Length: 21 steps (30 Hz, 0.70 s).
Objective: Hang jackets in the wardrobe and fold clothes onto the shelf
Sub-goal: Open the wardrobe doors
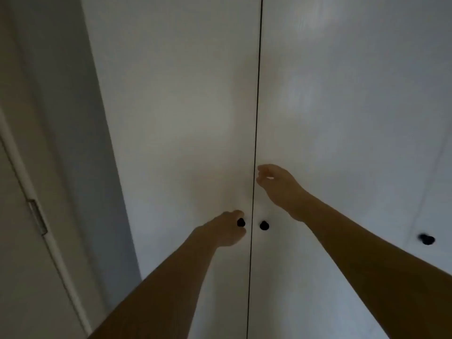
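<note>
At the far left of the wardrobe, a room door (14, 241) shows its edge with a metal hinge plate (38, 217) on it, and a grey wall strip (80, 143) lies between that door and the wardrobe.

Wardrobe: white, both central leaves closed. The left wardrobe door (171, 106) and the right wardrobe door (342, 106) meet at a thin dark seam (256, 106) running top to bottom. Neither jackets nor folded clothes are in view; only the closed fronts show.

Left of the seam: the left hand (226, 230) reaches up from the lower edge on a bare forearm. Its fingers curl around the left black knob (241, 222), which is partly hidden by them; the grip looks closed on the knob.

Just right of the seam, level with that knob: the right black knob (264, 225), untouched and fully visible.

Above it and still right of the seam: the right hand (275, 183), raised in front of the right wardrobe door. Fingers loosely curled, tips close to the seam, holding nothing. Whether the tips touch the panel cannot be told; the picture is blurred there.

Far right of the seam: a third black knob (426, 239) on a further wardrobe panel (435, 192), low and near the picture's edge.
</note>
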Each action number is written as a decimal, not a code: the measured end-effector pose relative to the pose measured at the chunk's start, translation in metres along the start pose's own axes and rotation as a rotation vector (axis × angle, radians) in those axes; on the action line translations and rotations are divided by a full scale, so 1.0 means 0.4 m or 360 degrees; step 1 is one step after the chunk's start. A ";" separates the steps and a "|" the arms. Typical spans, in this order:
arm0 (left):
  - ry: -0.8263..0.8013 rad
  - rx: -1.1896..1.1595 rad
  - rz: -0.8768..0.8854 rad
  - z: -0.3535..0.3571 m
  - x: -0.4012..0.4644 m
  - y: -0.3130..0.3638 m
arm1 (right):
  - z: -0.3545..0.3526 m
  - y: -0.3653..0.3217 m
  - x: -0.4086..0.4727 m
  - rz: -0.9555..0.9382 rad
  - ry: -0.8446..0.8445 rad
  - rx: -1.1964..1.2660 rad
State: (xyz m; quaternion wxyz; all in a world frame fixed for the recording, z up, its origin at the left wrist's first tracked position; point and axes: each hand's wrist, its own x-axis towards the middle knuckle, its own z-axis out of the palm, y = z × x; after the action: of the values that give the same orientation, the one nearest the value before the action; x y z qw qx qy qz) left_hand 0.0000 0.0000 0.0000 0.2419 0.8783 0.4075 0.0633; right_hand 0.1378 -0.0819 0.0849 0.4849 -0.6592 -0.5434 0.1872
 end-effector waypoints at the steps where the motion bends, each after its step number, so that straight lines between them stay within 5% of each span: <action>1: 0.0029 -0.0027 -0.0020 0.015 0.017 0.006 | 0.005 0.011 0.015 0.0003 -0.0008 0.0017; 11: 0.0535 -0.0021 -0.0124 0.127 0.088 -0.011 | 0.067 0.081 0.088 -0.0055 0.0103 0.0141; 21: 0.0811 -0.0204 -0.0062 0.163 -0.212 -0.060 | 0.125 -0.014 -0.089 -0.0355 -0.0031 -0.0163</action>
State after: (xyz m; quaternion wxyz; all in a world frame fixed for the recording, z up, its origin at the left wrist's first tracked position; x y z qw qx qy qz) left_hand -0.0523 -0.0745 -0.0612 0.1878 0.8089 0.4673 0.3034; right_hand 0.0840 -0.0922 0.0567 0.4631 -0.6167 -0.6269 0.1105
